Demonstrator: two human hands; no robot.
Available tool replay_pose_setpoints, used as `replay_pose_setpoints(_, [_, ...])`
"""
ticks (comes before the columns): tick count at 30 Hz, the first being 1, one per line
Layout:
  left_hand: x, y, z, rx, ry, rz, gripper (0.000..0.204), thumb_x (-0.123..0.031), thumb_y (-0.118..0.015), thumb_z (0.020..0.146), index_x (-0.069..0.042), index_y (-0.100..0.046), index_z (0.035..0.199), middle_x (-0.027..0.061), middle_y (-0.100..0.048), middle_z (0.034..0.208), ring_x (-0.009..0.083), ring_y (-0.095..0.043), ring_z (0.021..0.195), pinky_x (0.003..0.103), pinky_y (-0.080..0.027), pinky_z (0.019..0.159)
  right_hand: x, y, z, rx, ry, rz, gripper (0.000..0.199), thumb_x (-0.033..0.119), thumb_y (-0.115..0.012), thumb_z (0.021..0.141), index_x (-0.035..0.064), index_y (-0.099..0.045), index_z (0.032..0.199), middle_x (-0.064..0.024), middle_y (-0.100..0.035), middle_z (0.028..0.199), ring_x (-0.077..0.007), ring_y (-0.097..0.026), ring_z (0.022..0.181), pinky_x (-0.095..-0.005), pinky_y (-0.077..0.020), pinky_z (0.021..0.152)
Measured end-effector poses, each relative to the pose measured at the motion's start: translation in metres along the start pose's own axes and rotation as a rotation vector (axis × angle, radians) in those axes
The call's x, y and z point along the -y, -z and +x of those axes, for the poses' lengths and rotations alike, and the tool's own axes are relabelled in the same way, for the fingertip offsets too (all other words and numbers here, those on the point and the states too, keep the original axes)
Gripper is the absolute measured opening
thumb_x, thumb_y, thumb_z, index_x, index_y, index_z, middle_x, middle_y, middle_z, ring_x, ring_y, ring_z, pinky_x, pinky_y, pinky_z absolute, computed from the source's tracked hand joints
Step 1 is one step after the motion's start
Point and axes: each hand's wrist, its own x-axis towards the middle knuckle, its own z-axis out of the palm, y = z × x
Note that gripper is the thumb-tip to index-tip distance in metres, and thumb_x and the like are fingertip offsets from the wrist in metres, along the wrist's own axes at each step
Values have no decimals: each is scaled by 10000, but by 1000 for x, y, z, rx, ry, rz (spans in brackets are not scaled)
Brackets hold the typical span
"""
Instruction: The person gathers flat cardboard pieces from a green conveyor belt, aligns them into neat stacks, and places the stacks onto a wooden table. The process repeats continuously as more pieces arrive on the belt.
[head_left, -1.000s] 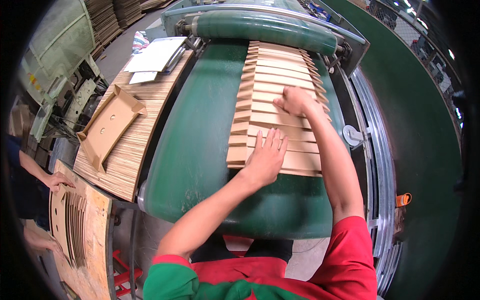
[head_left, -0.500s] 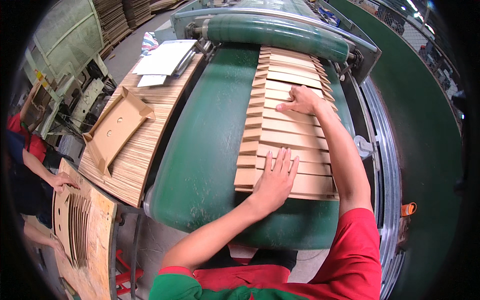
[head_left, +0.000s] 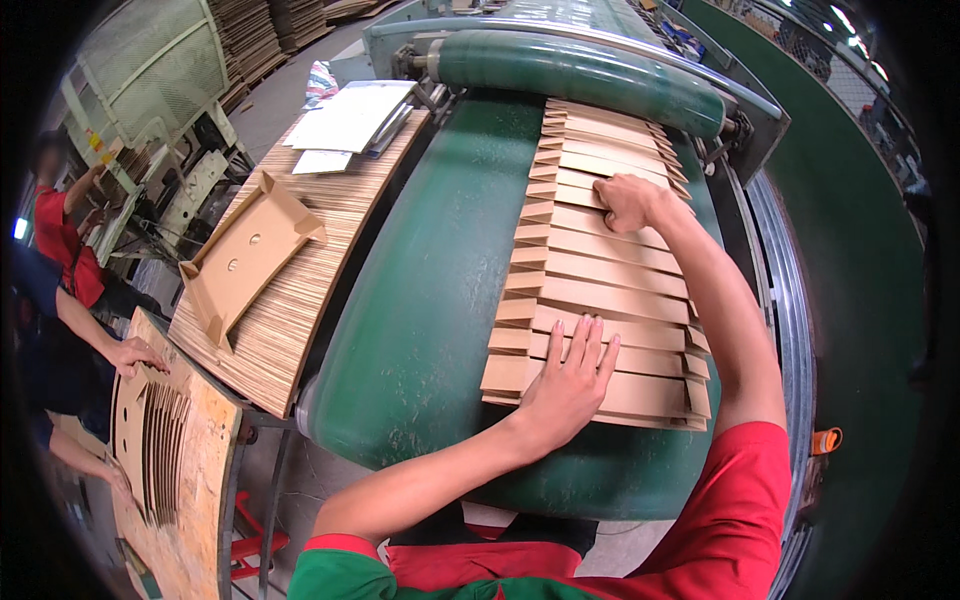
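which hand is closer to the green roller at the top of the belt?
Right. The right hand rests on the overlapped cardboard blanks just below the roller; the left hand lies flat at the row's near end.

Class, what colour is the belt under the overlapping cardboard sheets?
Dark green belt, seen in the head view; the cardboard sheets on it are plain tan.

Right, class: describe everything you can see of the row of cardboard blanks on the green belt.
The cardboard blanks are flat brown folded pieces, overlapped like shingles in one long row down the green conveyor belt. Small flaps line their left edge. The left hand lies flat on the near end; the right hand presses further up.
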Motion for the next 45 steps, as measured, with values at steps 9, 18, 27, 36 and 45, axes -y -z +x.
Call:
replay_pose_setpoints(9, [-27,3,-26,47,36,30,748,-158,-663,908,63,-376,1563,358,-381,1575,495,-375,1487,784,-313,1106,23,-35,-7,-184,-124,-110,254,119,-668,797,-20,-741,996,-249,-751,1031,-422,-724,989,-495,-595,901])
replay_pose_setpoints(18, [-82,65,-116,185,51,2,683,-174,-582,968,64,-365,1570,355,-370,1588,502,-352,1501,809,-301,1087,118,-17,-94,-75,42,-124,268,94,-662,714,-44,-765,920,-268,-747,996,-414,-735,955,-459,-607,859])
replay_pose_setpoints(27, [-138,137,-228,165,46,18,668,-231,-578,934,41,-459,1533,347,-450,1533,481,-421,1459,791,-335,1062,243,15,-205,-7,256,-102,206,88,-674,668,-52,-746,800,-272,-726,828,-439,-728,815,-484,-605,768])
replay_pose_setpoints(36, [-100,214,-176,215,39,-40,674,-157,-642,887,97,-470,1487,323,-530,1426,445,-509,1372,738,-403,1062,202,117,-198,111,343,179,239,145,-671,764,-86,-679,822,-312,-662,766,-459,-689,801,-487,-548,701])
replay_pose_setpoints(45, [-22,189,-75,9,3,23,800,-107,-796,754,18,-441,1460,162,-530,1256,316,-535,1197,615,-382,1051,151,95,-148,-292,-56,410,807,716,-506,983,-38,-730,800,-273,-678,753,-432,-676,754,-512,-519,760])
